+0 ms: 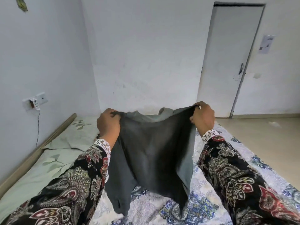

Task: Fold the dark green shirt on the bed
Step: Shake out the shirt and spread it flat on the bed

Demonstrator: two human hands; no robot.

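— Shirt's whereabouts?
— Dark green shirt (151,153) held up over the middle of the bed (146,207), top edge stretched between both hands, lower end trailing onto the patterned bedspread near the front edge.
— Grips?
— Left hand (108,122) curled tight, pinching one upper corner. Right hand (202,116) likewise curled, pinching the other upper corner. Nothing else held.
— Progress on the fold?
— Early, by the look of it. Spread open and lifted, not laid flat; no neat crease visible. Probably everything left: laying down, folding sides in, halving.
— Any writing or brand?
— None readable on the cloth. Paper notice (266,44) on the wall beside the door (227,62), print too small to make out.
— Anything else?
— Pale leaf-print pillow (71,137) near the left edge of the bed.
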